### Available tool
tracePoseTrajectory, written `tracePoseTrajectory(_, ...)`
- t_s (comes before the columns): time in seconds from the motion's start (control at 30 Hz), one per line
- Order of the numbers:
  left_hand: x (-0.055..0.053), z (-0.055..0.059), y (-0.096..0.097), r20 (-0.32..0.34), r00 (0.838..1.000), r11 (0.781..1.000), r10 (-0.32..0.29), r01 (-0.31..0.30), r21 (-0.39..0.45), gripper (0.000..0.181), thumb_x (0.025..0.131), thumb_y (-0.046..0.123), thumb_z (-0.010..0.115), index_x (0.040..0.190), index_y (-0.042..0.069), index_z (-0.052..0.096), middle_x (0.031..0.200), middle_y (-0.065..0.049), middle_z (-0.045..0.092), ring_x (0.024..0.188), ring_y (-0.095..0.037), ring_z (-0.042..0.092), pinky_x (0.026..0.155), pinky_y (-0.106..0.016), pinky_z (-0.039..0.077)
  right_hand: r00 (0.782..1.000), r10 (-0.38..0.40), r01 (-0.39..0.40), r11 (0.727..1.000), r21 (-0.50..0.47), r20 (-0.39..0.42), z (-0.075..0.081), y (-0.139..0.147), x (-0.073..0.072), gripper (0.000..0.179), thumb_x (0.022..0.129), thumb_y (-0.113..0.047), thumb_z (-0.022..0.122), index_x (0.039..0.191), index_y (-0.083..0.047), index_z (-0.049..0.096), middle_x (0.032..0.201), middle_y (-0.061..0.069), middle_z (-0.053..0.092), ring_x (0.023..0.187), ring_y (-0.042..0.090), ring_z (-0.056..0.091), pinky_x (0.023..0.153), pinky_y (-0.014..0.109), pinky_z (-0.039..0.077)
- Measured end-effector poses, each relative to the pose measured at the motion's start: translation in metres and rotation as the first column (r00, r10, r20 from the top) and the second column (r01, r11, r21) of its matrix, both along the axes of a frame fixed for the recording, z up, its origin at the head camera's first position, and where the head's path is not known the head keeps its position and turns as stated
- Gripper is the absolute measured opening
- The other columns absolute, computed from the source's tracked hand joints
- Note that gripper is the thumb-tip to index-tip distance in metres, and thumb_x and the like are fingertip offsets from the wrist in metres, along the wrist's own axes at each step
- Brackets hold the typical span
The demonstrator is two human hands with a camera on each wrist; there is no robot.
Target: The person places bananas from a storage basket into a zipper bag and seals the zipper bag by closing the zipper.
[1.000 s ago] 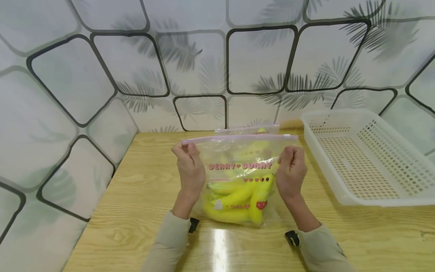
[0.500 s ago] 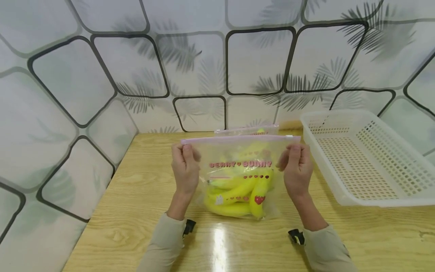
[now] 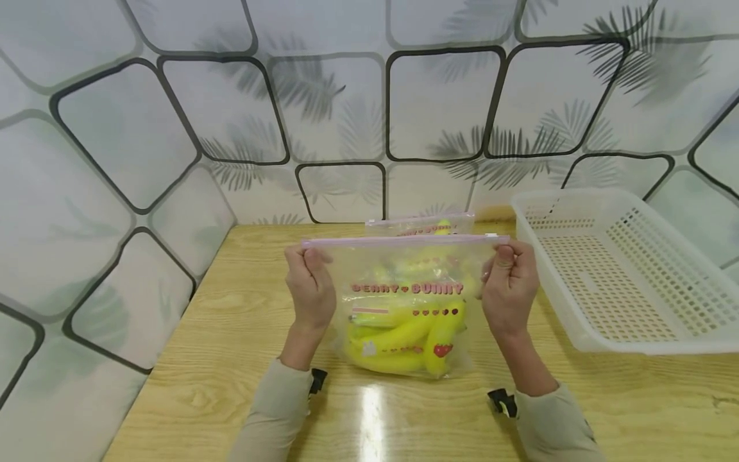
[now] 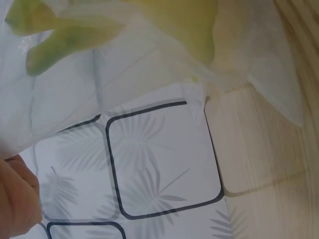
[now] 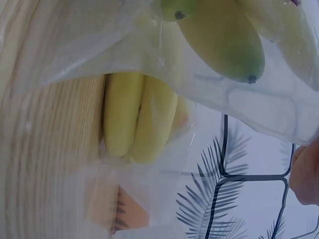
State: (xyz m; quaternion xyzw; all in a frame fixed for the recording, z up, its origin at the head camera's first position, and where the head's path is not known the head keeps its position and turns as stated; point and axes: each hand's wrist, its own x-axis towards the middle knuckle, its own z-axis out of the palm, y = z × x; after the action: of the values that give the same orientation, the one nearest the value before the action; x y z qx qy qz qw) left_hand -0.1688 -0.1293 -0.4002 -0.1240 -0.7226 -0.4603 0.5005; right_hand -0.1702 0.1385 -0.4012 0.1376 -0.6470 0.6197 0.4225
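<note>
A clear zipper bag [image 3: 404,263] with pink lettering hangs upright between both hands, its pink top strip pulled nearly straight. Yellow bananas [image 3: 398,337] lie in its lower part. My left hand [image 3: 312,285] pinches the bag's upper left corner. At the upper right corner, just below the white slider [image 3: 491,236], my right hand [image 3: 509,289] grips the plastic. Through the left wrist view, the bananas [image 4: 169,25] show blurred behind the film. The right wrist view has greenish banana ends [image 5: 222,40] inside the bag.
Behind the held bag stands a second zipper bag [image 3: 418,222] with bananas [image 5: 134,117]. A white perforated basket [image 3: 551,295] sits at the right on the wooden table [image 3: 242,308]. An orange-brown thing [image 3: 498,212] lies beside the basket's far left corner. Patterned wall covering [image 3: 340,141] backs the table.
Both hands have moved slightly apart, drawing the bag's top wider. My right hand's fingers have loosened and then closed again higher at the corner. The basket and rear bag stay put.
</note>
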Motion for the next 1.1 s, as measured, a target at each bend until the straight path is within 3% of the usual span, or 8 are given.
tracePoseTrajectory(0.13, 0.003, 0.001, 0.001, 0.079, 0.997, 1.0, -0.025, 0.024, 0.008, 0.032, 0.109, 0.022, 0.033, 0.092, -0.002, 0.046, 0.069, -0.011, 0.055, 0.054, -0.013, 0.046, 0.051, -0.02, 0.037, 1.0, -0.002, 0.002, 1.0, 0.009, -0.012, 0.0, 0.004, 0.0, 0.029, 0.106, -0.01, 0.041, 0.102, 0.016, 0.053, 0.058, -0.001, 0.046, 0.039, 0.004, 0.04, 0.036, 0.017, 0.034)
tracePoseTrajectory(0.3, 0.007, 0.006, 0.0, 0.166, 0.972, 0.985, -0.167, 0.159, 0.061, 0.019, 0.106, 0.003, 0.036, 0.093, -0.006, 0.046, 0.068, -0.015, 0.057, 0.059, -0.018, 0.051, 0.058, -0.018, 0.041, 0.994, 0.096, -0.097, 0.995, -0.027, -0.047, 0.002, 0.007, -0.001, 0.024, 0.106, -0.006, 0.039, 0.106, 0.015, 0.051, 0.057, 0.001, 0.049, 0.034, 0.007, 0.039, 0.035, 0.019, 0.033)
tracePoseTrajectory(0.5, 0.007, 0.011, -0.006, 0.149, 0.941, 0.952, -0.305, 0.305, 0.019, 0.011, 0.1, 0.001, 0.051, 0.103, -0.009, 0.047, 0.078, -0.017, 0.058, 0.073, -0.008, 0.054, 0.06, -0.016, 0.042, 0.98, 0.19, -0.192, 0.98, -0.044, -0.057, 0.01, 0.01, 0.001, 0.016, 0.104, -0.004, 0.042, 0.109, 0.008, 0.05, 0.065, 0.002, 0.054, 0.037, 0.009, 0.042, 0.036, 0.019, 0.034)
tracePoseTrajectory(0.67, 0.011, 0.018, -0.019, 0.227, 0.879, 0.907, -0.42, 0.414, 0.073, 0.015, 0.096, -0.006, 0.057, 0.105, -0.01, 0.046, 0.083, -0.012, 0.059, 0.076, -0.007, 0.058, 0.07, -0.019, 0.05, 0.969, 0.245, -0.245, 0.969, -0.018, -0.03, 0.016, 0.02, 0.002, 0.017, 0.097, 0.006, 0.05, 0.114, 0.01, 0.048, 0.083, 0.002, 0.058, 0.052, 0.011, 0.053, 0.044, 0.017, 0.043)
tracePoseTrajectory(0.8, 0.013, 0.023, -0.023, 0.265, 0.82, 0.862, -0.507, 0.479, 0.168, 0.016, 0.097, -0.007, 0.054, 0.107, -0.012, 0.042, 0.086, -0.006, 0.059, 0.072, -0.009, 0.061, 0.06, -0.023, 0.055, 0.932, 0.36, -0.361, 0.933, -0.007, -0.051, 0.02, 0.029, 0.003, 0.024, 0.094, 0.013, 0.052, 0.115, 0.009, 0.043, 0.094, 0.004, 0.06, 0.055, 0.014, 0.055, 0.047, 0.018, 0.046)
tracePoseTrajectory(0.9, 0.013, 0.026, -0.026, 0.268, 0.813, 0.855, -0.517, 0.478, 0.201, 0.018, 0.096, -0.006, 0.055, 0.106, -0.013, 0.042, 0.084, -0.005, 0.06, 0.066, -0.009, 0.06, 0.052, -0.023, 0.054, 0.897, 0.433, -0.432, 0.901, 0.038, -0.084, 0.022, 0.034, 0.002, 0.017, 0.094, 0.015, 0.052, 0.104, 0.016, 0.038, 0.098, 0.008, 0.061, 0.055, 0.014, 0.055, 0.049, 0.018, 0.047)
tracePoseTrajectory(0.97, 0.013, 0.028, -0.027, 0.263, 0.815, 0.855, -0.516, 0.471, 0.22, 0.018, 0.096, -0.005, 0.056, 0.104, -0.013, 0.043, 0.081, -0.006, 0.06, 0.063, -0.008, 0.059, 0.049, -0.022, 0.052, 0.901, 0.426, -0.418, 0.903, 0.101, -0.081, 0.023, 0.036, 0.002, 0.014, 0.094, 0.014, 0.052, 0.094, 0.019, 0.039, 0.096, 0.009, 0.059, 0.057, 0.012, 0.056, 0.051, 0.018, 0.047)
tracePoseTrajectory(1.1, 0.014, 0.03, -0.027, 0.266, 0.81, 0.849, -0.523, 0.467, 0.248, 0.019, 0.097, -0.002, 0.057, 0.105, -0.014, 0.046, 0.08, -0.005, 0.06, 0.06, -0.007, 0.058, 0.047, -0.022, 0.051, 0.944, 0.327, -0.31, 0.92, 0.241, -0.032, 0.024, 0.04, 0.003, 0.019, 0.093, 0.018, 0.05, 0.077, 0.011, 0.058, 0.087, 0.006, 0.056, 0.068, 0.007, 0.058, 0.059, 0.016, 0.049)
